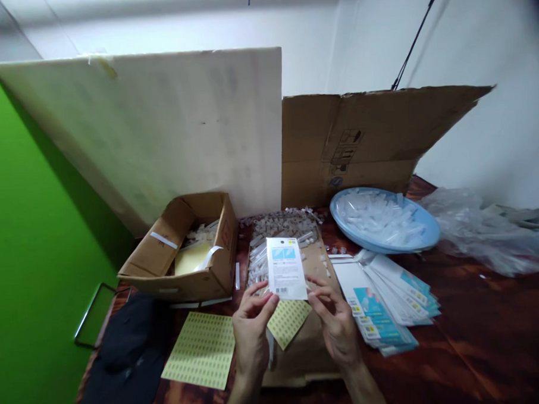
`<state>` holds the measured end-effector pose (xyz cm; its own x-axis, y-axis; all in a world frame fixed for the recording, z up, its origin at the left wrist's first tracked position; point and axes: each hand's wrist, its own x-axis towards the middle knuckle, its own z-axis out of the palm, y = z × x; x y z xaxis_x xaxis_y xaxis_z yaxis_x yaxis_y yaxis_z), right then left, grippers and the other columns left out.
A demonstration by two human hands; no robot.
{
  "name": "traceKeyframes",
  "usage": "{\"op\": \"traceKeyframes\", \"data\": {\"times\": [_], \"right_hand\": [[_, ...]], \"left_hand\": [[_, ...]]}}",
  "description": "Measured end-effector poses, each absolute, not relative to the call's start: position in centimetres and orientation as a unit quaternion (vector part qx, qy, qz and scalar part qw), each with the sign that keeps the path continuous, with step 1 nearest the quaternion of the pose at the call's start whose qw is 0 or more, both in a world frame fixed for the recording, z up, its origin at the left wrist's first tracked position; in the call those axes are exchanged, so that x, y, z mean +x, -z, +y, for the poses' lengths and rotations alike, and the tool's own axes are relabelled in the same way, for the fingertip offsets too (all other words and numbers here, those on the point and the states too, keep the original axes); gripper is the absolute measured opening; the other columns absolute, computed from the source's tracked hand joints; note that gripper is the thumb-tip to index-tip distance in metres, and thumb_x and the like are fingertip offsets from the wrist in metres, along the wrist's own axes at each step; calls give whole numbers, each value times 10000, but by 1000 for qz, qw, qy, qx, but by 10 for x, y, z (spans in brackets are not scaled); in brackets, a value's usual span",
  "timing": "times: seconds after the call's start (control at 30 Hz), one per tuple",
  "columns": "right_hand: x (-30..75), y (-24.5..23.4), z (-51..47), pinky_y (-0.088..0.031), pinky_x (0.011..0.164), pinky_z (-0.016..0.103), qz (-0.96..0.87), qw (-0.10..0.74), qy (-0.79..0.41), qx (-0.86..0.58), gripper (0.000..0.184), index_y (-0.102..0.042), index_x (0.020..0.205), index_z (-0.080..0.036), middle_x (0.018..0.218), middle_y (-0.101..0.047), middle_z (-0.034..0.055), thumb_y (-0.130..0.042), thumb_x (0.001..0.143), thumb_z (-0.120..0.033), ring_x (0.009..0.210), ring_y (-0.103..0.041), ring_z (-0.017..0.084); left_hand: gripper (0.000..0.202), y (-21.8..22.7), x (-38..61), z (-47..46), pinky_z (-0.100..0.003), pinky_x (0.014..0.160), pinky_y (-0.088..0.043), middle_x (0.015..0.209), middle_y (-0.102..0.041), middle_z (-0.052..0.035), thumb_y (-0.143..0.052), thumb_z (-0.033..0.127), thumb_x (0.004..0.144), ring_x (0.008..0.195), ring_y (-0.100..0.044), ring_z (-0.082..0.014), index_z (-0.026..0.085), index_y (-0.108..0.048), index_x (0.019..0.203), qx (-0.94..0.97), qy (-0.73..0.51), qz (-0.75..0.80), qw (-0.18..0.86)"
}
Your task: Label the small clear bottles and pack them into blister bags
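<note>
A white printed packaging card [287, 270] with a blue picture panel and a barcode is held up between both hands. My left hand [253, 322] pinches its lower left edge, and my right hand [333, 315] pinches the lower right edge. Under the hands lies a cardboard sheet [303, 361] with a small yellow sticker sheet [287, 323] on it. Many small clear plastic pieces [275, 225] are heaped at the far part of the cardboard. A larger yellow sticker sheet [202, 349] rests left of my left hand.
An open cardboard box [175, 283] with papers stands at left, near a black cloth [128, 357]. At right are a blue basin [383, 244] of clear plastic pieces, fanned blue-and-white cards [381, 304] and crumpled plastic bags [489, 234]. White and cardboard panels [347, 133] stand behind.
</note>
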<state>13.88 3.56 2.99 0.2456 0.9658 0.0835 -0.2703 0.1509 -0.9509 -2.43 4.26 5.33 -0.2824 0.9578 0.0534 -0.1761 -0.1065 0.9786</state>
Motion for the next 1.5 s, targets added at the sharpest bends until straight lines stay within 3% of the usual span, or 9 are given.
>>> {"op": "traceKeyframes", "data": {"times": [0.23, 0.47, 0.83, 0.97, 1.1, 1.17, 1.27, 1.4, 1.5], "right_hand": [[138, -23, 37, -516, 873, 378, -366, 661, -482, -443, 190, -693, 711, -214, 1036, -740, 74, -806, 762, -359, 1011, -674, 271], [137, -26, 33, -474, 900, 371, -401, 640, -468, -459, 206, -677, 726, -208, 1035, -734, 88, -752, 807, -382, 1054, -645, 283], [129, -16, 38, -518, 732, 326, -351, 660, -440, -499, 352, -565, 599, -209, 813, -731, 50, -729, 788, -456, 799, -669, 235], [126, -22, 42, -535, 630, 310, -279, 655, -513, -479, 324, -661, 775, -212, 784, -743, 32, -695, 816, -532, 709, -685, 224], [133, -31, 41, -564, 604, 345, -273, 622, -611, -407, 487, -685, 1089, -217, 865, -770, 74, -586, 868, -639, 728, -716, 251], [138, -33, 39, -566, 573, 337, -301, 591, -647, -376, 489, -671, 1150, -226, 886, -772, 73, -670, 834, -599, 703, -711, 244], [143, -31, 36, -552, 513, 301, -313, 562, -681, -350, 448, -694, 1122, -243, 907, -767, 56, -794, 765, -496, 640, -686, 211], [143, -24, 34, -503, 443, 262, -280, 568, -699, -331, 451, -747, 1026, -257, 862, -768, 47, -801, 715, -580, 537, -625, 163], [142, -21, 33, -481, 415, 275, -251, 587, -687, -348, 439, -775, 973, -253, 836, -779, 71, -766, 728, -617, 577, -656, 207]], "left_hand": [[184, -57, -25, 39, -358, 935, -518, 1106, -694, -104, -844, 306, 707, 1075, -659, -256, 151, -745, 703, 368, -636, 486, 474], [224, -55, -25, 34, -340, 870, -545, 1063, -692, -108, -870, 311, 651, 1000, -671, -251, 136, -732, 675, 313, -642, 485, 505], [240, -51, -15, 27, -330, 884, -531, 1064, -677, -94, -875, 315, 639, 1024, -660, -258, 139, -712, 656, 266, -632, 471, 554], [195, -45, -13, 26, -323, 896, -524, 1088, -679, -93, -846, 302, 691, 1033, -661, -251, 148, -730, 714, 317, -623, 472, 538], [190, -43, -16, 28, -327, 867, -529, 1053, -692, -94, -843, 288, 704, 987, -674, -244, 142, -722, 711, 337, -625, 466, 528], [196, -44, -17, 29, -334, 870, -526, 1050, -695, -96, -849, 285, 697, 990, -673, -249, 140, -718, 705, 335, -623, 465, 533], [206, -46, -16, 28, -332, 871, -523, 1037, -696, -93, -855, 283, 685, 1006, -665, -253, 138, -708, 680, 312, -622, 459, 553], [191, -50, -11, 25, -334, 861, -528, 1013, -692, -87, -861, 261, 675, 986, -669, -250, 139, -714, 673, 304, -622, 444, 569], [173, -50, -8, 22, -338, 860, -530, 1004, -690, -82, -852, 243, 693, 956, -681, -241, 144, -711, 675, 320, -621, 431, 571]]}}
